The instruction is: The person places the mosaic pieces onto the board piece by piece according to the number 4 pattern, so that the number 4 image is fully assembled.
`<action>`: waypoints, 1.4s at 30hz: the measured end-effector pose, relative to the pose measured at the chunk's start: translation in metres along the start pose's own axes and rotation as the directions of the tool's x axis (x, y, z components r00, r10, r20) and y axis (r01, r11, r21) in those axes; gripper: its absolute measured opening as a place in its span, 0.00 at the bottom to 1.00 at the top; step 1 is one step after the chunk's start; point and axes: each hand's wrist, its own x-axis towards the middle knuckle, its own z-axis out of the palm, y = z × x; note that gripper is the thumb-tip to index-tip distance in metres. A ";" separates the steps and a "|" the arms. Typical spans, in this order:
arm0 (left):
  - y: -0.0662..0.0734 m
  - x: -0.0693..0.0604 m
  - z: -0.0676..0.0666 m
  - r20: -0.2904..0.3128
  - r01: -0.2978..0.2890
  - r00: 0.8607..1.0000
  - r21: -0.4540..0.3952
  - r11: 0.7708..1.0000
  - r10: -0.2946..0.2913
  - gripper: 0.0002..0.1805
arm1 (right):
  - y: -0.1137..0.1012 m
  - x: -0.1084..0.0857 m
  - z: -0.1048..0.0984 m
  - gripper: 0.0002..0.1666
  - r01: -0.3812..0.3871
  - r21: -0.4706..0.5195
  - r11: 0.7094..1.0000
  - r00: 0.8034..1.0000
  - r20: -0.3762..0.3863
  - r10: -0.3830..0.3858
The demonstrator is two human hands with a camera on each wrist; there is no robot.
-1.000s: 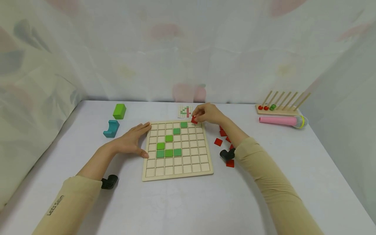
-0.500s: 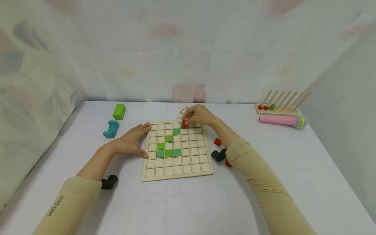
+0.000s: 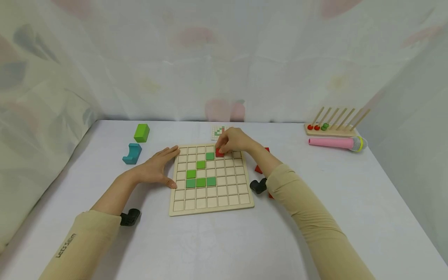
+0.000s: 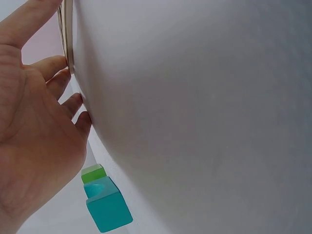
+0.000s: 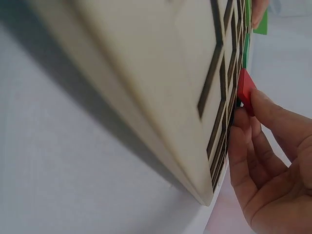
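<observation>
On white table [image 3: 210, 245], board [image 3: 221, 181], curtain [image 3: 224, 66] behind

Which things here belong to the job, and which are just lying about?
Likely in the job:
grid board
red tile in the right hand
placed green tiles
loose red tiles
patterned card

Seemingly lying about:
green block
teal block
pink microphone
beaded peg stand

The board [image 3: 212, 202], pale and dark-gridded, is laid flat. A red tile [image 3: 219, 153] is held tilted at its surface, between twelve and one o'clock. Green tiles [image 3: 201, 165] in two shades, six visible, are seated between nine o'clock, centre and twelve. Loose red tiles [image 3: 258, 170], partly hidden, are scattered outside from two to four o'clock.
</observation>
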 end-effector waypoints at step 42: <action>-0.004 0.001 0.002 0.002 0.002 1.000 -0.004 1.000 -0.002 0.70 | 0.007 -0.006 -0.015 0.07 0.042 -0.087 0.995 0.999 -0.026 -0.045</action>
